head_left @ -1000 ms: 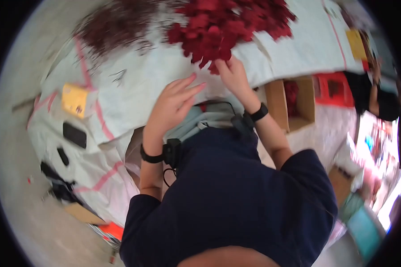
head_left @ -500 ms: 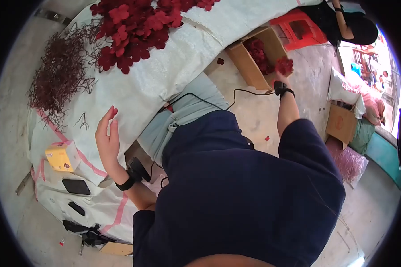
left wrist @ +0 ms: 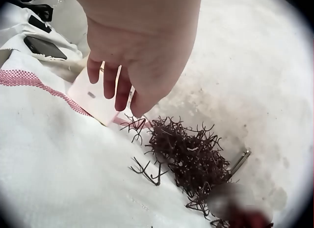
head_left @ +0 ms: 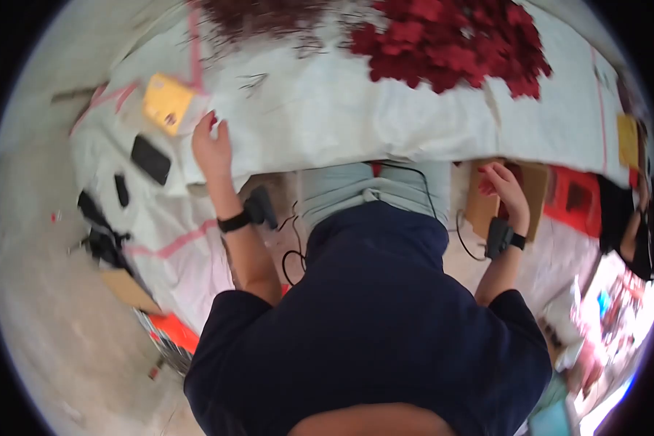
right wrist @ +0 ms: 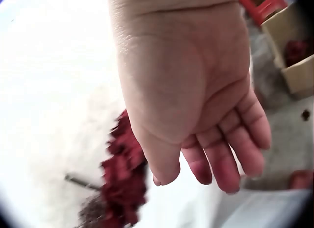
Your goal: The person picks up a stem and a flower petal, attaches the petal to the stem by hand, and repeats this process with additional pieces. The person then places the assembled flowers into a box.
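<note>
Hands both relaxed, fingers loose, can't see anything held | left hand [head_left: 212, 151], dark twigs [left wrist: 189, 157] past its fingertips; right hand [head_left: 504, 192], red petals [head_left: 450, 47] heaped ahead | probably smart lifting twigs singly, tangle looks snaggy | yellow packet [head_left: 166, 103] crowds left, cable [head_left: 459, 234] loops behind right, cardboard box [head_left: 536, 190] near it

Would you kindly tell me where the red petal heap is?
In the head view, the red petal heap lies at upper right on the white sheet, right of the dark stems.
</note>
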The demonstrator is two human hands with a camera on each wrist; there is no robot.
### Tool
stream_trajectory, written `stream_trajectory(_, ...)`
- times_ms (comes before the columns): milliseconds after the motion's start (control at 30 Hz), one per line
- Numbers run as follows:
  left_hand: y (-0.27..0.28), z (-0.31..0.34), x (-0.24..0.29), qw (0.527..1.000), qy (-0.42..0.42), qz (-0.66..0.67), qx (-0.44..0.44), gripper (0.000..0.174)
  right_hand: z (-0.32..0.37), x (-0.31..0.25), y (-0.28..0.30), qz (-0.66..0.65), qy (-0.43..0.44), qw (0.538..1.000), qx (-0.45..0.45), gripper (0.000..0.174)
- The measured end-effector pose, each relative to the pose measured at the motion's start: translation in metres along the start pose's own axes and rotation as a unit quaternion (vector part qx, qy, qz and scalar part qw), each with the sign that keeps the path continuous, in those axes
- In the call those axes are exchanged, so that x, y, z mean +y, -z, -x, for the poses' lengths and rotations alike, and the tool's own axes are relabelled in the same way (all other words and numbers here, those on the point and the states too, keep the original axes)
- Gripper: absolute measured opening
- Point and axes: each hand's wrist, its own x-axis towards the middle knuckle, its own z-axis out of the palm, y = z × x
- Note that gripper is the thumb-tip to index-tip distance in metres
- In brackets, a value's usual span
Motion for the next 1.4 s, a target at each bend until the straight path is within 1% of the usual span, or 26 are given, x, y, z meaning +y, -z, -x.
stream_trajectory(67,-0.004,-0.008,-0.005,1.000,0.015,-0.013,0.024,0.026,-0.001,-0.060,-0.031,0.120,0.113,0.980,-0.109,0.020)
stream_trajectory(133,-0.010,-0.014,0.008,1.000,-0.011,0.005,0.003,0.024,-0.014,-0.096,-0.071,0.130,0.192,0.957,-0.174,0.018)
stream_trajectory(167,-0.015,-0.015,0.025,1.000,-0.011,0.006,0.014,0.024,-0.022,-0.110,-0.092,0.189,0.276,0.929,-0.156,0.018)
stream_trajectory(200,-0.020,-0.016,0.044,1.000,-0.003,-0.011,-0.011,0.021,-0.030,-0.121,-0.114,0.246,0.354,0.892,-0.134,0.018)
stream_trajectory(233,-0.024,-0.017,0.056,0.999,0.004,-0.027,-0.038,0.018,-0.031,-0.132,-0.138,0.273,0.398,0.870,-0.105,0.018)
stream_trajectory(267,-0.031,-0.018,0.058,0.999,0.000,-0.023,-0.031,0.018,-0.032,-0.142,-0.160,0.297,0.442,0.844,-0.072,0.018)
stream_trajectory(333,-0.053,-0.021,0.051,0.997,0.019,-0.046,-0.061,0.016,-0.042,-0.148,-0.194,0.226,0.488,0.828,-0.161,0.020)
stream_trajectory(400,-0.066,-0.029,0.048,0.996,0.014,-0.047,-0.080,0.014,-0.042,-0.156,-0.214,0.250,0.494,0.810,-0.193,0.022)
stream_trajectory(433,-0.062,-0.030,0.046,0.997,0.009,-0.027,-0.076,0.013,-0.043,-0.157,-0.216,0.252,0.494,0.813,-0.178,0.022)
stream_trajectory(500,-0.053,-0.019,0.052,0.996,0.003,0.002,-0.084,0.011,-0.042,-0.151,-0.216,0.255,0.539,0.797,-0.094,0.025)
stream_trajectory(533,-0.040,-0.016,0.065,0.991,-0.046,0.005,-0.128,0.011,-0.041,-0.150,-0.215,0.257,0.560,0.785,-0.054,0.026)
stream_trajectory(567,-0.027,-0.014,0.078,0.981,-0.093,0.007,-0.170,0.011,-0.040,-0.150,-0.214,0.261,0.556,0.787,-0.050,0.026)
stream_trajectory(600,-0.020,-0.008,0.091,0.981,-0.091,0.010,-0.173,0.011,-0.037,-0.149,-0.215,0.255,0.578,0.775,-0.013,0.029)
stream_trajectory(667,-0.015,0.005,0.123,0.934,-0.111,0.144,-0.307,0.010,-0.034,-0.146,-0.217,0.238,0.620,0.745,0.059,0.036)
stream_trajectory(700,-0.013,0.007,0.134,0.933,-0.110,0.146,-0.309,0.010,-0.037,-0.143,-0.218,0.240,0.618,0.746,0.059,0.036)
stream_trajectory(800,-0.012,0.012,0.156,0.915,-0.116,0.271,-0.275,0.011,-0.049,-0.130,-0.215,0.222,0.546,0.808,-0.016,0.034)
stream_trajectory(833,-0.014,0.012,0.153,0.915,-0.110,0.272,-0.278,0.011,-0.047,-0.129,-0.212,0.224,0.542,0.810,-0.019,0.034)
stream_trajectory(867,-0.017,0.009,0.148,0.912,-0.055,0.318,-0.254,0.012,-0.044,-0.131,-0.208,0.088,0.478,0.870,-0.085,0.032)
stream_trajectory(900,-0.020,0.006,0.143,0.904,0.002,0.361,-0.228,0.013,-0.040,-0.134,-0.203,-0.052,0.399,0.904,-0.148,0.030)
stream_trajectory(933,-0.021,0.005,0.139,0.891,0.058,0.402,-0.201,0.014,-0.037,-0.136,-0.202,-0.190,0.308,0.910,-0.204,0.029)
stream_trajectory(967,-0.022,0.008,0.139,0.891,0.062,0.402,-0.202,0.014,-0.035,-0.137,-0.202,-0.189,0.303,0.911,-0.204,0.029)
stream_trajectory(1067,-0.025,0.017,0.148,0.851,0.087,0.448,-0.258,0.018,-0.032,-0.138,-0.204,-0.204,0.278,0.878,-0.332,0.035)
stream_trajectory(1100,-0.027,0.021,0.150,0.852,0.092,0.447,-0.256,0.018,-0.031,-0.137,-0.208,-0.204,0.275,0.878,-0.335,0.035)
stream_trajectory(1200,-0.032,0.029,0.156,0.777,0.131,0.542,-0.293,0.020,-0.027,-0.137,-0.221,-0.109,0.309,0.891,-0.313,0.034)
stream_trajectory(1367,-0.037,0.031,0.142,0.775,0.112,0.552,-0.287,0.020,-0.032,-0.134,-0.216,-0.073,0.299,0.880,-0.362,0.031)
stream_trajectory(1400,-0.036,0.031,0.143,0.769,0.123,0.548,-0.305,0.019,-0.032,-0.135,-0.214,-0.047,0.290,0.881,-0.372,0.033)
